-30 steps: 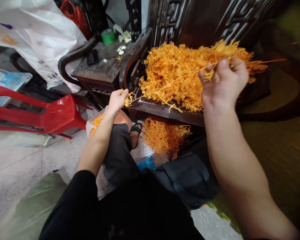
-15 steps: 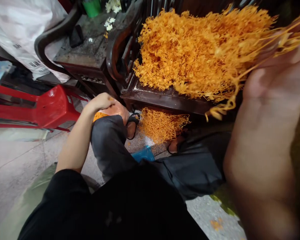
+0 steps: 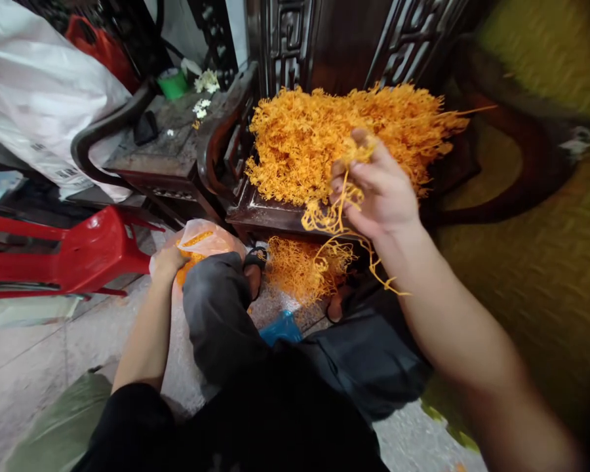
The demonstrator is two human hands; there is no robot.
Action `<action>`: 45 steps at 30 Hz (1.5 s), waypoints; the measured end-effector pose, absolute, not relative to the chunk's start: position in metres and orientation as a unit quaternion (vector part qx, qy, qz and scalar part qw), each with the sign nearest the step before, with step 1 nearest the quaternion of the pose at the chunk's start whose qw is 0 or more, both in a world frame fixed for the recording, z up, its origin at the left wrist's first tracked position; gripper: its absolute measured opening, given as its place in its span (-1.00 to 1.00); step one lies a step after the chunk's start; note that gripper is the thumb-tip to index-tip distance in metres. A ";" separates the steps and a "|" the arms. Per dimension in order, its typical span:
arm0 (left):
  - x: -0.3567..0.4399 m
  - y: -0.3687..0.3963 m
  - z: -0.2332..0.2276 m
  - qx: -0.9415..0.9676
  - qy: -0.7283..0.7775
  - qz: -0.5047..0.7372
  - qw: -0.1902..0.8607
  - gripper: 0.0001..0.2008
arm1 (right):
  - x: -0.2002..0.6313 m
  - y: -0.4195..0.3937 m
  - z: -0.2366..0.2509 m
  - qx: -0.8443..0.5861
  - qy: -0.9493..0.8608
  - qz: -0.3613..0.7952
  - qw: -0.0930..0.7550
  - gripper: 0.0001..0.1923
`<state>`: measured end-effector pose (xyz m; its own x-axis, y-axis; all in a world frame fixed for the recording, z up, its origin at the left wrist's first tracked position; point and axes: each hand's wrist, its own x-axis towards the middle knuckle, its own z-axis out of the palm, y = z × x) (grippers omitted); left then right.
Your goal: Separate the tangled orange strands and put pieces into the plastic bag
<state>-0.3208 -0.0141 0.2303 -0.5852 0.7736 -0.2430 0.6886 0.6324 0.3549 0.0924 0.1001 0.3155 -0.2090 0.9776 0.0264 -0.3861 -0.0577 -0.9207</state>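
Dark carved wooden chair point(image 3: 270, 213) bears orange strands point(image 3: 305, 141); speckled floor point(image 3: 39, 354).

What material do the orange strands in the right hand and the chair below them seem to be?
Orange strands: thin, branching, matte, likely dried plant or fungus.
Chair: dark carved wood with glossy varnish, judging by its sheen.
Right hand grips the strands.

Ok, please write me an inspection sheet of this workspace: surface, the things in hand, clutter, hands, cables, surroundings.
Surface: dark wooden chair seat, mostly covered.
Things: orange strand pile on the seat; loose strands hang from the right hand; plastic bag with orange bits.
Clutter: smaller orange heap on the floor.
Hands: right hand fingers closed on strands; left hand at the bag, grip unclear.
Cables: nothing seen.
Surroundings: red plastic chair, white sack, green cup.
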 end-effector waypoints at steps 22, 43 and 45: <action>-0.127 0.042 0.316 0.596 0.502 0.467 0.419 -0.66 | 0.076 0.083 0.303 -0.334 -0.625 0.643 0.292 -0.36; -0.120 0.054 0.314 0.477 0.467 0.529 0.524 -0.75 | 0.084 0.078 0.310 -0.333 -0.806 0.335 0.357 -0.73; -0.121 0.053 0.320 0.452 0.465 0.523 0.553 -0.71 | 0.085 0.077 0.308 -0.332 -0.807 0.329 0.361 -0.73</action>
